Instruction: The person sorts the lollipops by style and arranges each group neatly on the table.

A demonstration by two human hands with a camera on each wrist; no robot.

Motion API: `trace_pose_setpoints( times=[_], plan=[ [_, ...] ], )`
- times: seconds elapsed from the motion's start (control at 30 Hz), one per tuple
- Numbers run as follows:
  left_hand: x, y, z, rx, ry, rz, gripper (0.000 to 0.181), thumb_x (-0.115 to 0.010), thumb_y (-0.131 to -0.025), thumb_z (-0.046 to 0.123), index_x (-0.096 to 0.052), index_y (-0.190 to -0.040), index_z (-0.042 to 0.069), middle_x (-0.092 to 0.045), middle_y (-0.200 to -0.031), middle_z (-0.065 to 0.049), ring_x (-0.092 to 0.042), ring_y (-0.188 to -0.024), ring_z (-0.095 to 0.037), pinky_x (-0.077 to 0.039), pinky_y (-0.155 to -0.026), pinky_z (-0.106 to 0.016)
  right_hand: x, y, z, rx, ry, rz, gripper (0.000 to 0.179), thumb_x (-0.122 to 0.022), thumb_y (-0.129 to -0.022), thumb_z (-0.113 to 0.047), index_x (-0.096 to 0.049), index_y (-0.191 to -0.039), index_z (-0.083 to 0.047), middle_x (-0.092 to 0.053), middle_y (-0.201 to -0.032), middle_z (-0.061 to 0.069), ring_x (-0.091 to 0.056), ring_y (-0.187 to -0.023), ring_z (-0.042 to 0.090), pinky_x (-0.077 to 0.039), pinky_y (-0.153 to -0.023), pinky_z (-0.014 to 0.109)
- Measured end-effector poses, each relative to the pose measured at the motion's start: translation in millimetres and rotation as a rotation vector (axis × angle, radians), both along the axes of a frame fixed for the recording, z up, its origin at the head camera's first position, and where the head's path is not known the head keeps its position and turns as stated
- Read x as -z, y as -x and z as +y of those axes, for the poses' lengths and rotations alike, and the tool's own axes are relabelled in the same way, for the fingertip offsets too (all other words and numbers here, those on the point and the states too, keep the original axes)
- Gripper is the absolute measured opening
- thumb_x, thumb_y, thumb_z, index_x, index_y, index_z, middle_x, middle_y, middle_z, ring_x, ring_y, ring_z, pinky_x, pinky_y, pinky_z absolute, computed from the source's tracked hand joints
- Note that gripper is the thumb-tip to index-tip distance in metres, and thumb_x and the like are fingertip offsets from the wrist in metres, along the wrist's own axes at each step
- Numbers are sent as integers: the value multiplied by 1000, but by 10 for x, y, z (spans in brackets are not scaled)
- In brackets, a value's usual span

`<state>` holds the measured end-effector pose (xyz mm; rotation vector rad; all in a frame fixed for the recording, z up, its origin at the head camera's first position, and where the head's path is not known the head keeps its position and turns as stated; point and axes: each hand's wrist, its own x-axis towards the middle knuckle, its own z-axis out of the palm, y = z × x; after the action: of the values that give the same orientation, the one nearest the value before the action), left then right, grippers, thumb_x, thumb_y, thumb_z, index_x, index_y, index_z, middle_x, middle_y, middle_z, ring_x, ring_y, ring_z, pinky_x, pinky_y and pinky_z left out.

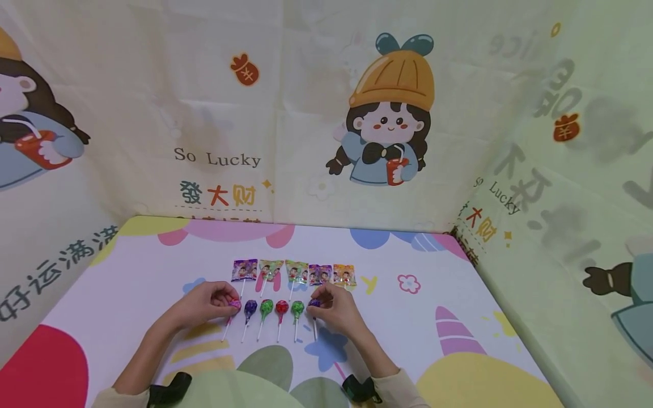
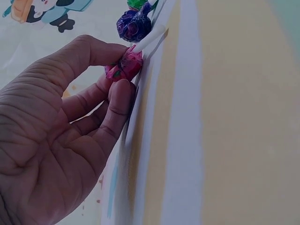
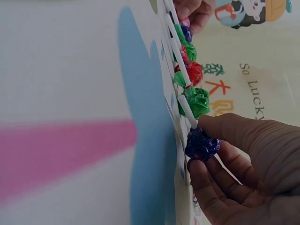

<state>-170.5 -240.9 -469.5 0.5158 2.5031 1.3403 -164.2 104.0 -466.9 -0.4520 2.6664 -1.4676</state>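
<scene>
My left hand (image 1: 211, 303) pinches the wrapped head of a pink lollipop (image 2: 125, 65) between thumb and fingers at the left end of a row. At the right end, my right hand (image 1: 336, 306) pinches a dark purple lollipop (image 3: 202, 144) by its head. Between the hands lie a dark blue-purple lollipop (image 1: 250, 308), a green lollipop (image 1: 266, 307), a red lollipop (image 1: 282, 307) and another green lollipop (image 1: 297, 309), their white sticks pointing toward me.
Behind this row lies a second row of flat-wrapped lollipops, from a purple packet (image 1: 244, 270) at left to an orange packet (image 1: 344, 275) at right. The patterned tabletop (image 1: 398, 317) meets cloth-covered walls (image 1: 306, 113) at the back and sides.
</scene>
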Motion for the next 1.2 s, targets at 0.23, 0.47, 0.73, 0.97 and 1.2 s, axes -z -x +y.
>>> trace_pose_setpoints(
  times=[0.23,0.47,0.73,0.97,1.2],
  plan=[
    [45,31,11,5,-3,0,28,-81,-88,22,-67,-104,4,-61,-87,-3,-56,-80,-20,-51,-67,-22,8,-23,-7,-2,-15,-2,22,-83,-85,-13,-68,-99,-5,-68,-91,4,-60,-79,13,-51,-70,20],
    [57,37,28,4,11,-2,29,-82,-88,22,-67,-104,4,-62,-87,-3,-56,-80,-20,-51,-67,-23,4,-52,-10,10,-18,2,25,-85,-83,-13,-68,-100,-4,-69,-91,5,-59,-78,12,-52,-70,19],
    [4,7,25,12,32,8,30,-82,-88,23,-68,-105,3,-63,-87,-2,-57,-79,-18,-51,-67,-23,-21,-92,-14,31,-43,7,26,-85,-84,-15,-68,-100,-5,-67,-91,6,-58,-78,13,-51,-69,18],
    [-82,-51,-62,-2,66,53,36,-82,-87,25,-67,-109,0,-64,-88,-2,-57,-78,-15,-52,-68,-22,-128,-158,15,54,-28,76,26,-82,-88,-20,-69,-102,-3,-70,-98,9,-66,-89,18,-58,-81,26],
    [-66,-188,-192,-93,131,108,37,-82,-87,28,-69,-108,0,-64,-91,-1,-57,-80,-12,-53,-71,-22,-177,-261,175,73,-24,167,23,-78,-91,-22,-69,-101,-3,-71,-98,7,-69,-94,24,-60,-83,38]
  ],
)
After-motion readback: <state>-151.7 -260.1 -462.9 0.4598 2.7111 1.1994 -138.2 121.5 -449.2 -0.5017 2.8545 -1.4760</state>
